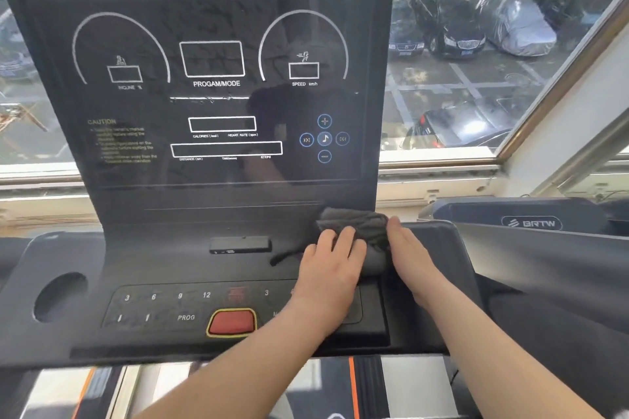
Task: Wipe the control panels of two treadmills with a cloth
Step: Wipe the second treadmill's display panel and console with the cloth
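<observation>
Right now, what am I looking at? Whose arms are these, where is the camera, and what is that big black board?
No robot here: these are a person's two bare arms, filmed by a wide-angle camera worn on their head, looking forward and down. The big black board is a treadmill's upright control panel, unlit, with printed dials. Below it sits a keypad with a red, yellow-rimmed button. The left hand presses a folded dark grey cloth against the panel's lower right corner; the right hand touches the cloth's right edge with straight fingers. At right is a second dark treadmill console marked BRTW. Behind is a window onto parked cars.
</observation>
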A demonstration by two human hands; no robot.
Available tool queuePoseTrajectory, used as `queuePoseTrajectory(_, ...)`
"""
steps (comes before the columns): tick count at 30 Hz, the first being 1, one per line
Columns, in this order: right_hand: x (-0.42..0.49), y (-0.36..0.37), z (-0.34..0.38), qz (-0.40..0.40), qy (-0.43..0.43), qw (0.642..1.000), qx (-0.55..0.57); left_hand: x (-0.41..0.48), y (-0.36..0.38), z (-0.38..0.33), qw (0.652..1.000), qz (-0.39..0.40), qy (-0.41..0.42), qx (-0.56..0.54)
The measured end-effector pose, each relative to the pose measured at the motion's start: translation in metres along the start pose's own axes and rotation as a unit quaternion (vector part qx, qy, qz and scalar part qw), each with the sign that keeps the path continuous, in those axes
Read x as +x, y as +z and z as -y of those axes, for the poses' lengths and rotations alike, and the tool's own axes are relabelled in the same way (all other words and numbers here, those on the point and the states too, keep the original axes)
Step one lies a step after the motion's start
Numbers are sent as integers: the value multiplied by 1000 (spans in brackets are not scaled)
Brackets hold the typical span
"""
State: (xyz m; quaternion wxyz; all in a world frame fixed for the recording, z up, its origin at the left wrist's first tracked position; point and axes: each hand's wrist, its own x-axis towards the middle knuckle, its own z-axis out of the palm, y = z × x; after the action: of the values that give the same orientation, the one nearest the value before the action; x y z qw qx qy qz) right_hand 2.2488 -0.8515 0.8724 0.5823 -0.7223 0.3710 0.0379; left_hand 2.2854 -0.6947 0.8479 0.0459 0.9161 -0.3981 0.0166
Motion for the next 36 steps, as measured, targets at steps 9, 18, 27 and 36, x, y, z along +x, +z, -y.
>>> queuePoseTrajectory(9, 9, 18, 4, -43, 30, 998, -34, -10, -25, 11, 992, 100, 78, -4)
queuePoseTrajectory(18, -49, 72, 32, -259, -80, 956, -117, -8, -66, 92, 996, 41, 58, 55)
queuePoseTrajectory(27, -69, 176, 52, -149, -123, 978, -82, -83, -58, 219, 998, -29, -52, -27)
queuePoseTrajectory(36, -87, 220, 60, -74, -123, 987, -69, -148, -56, 311, 964, -54, -252, -67)
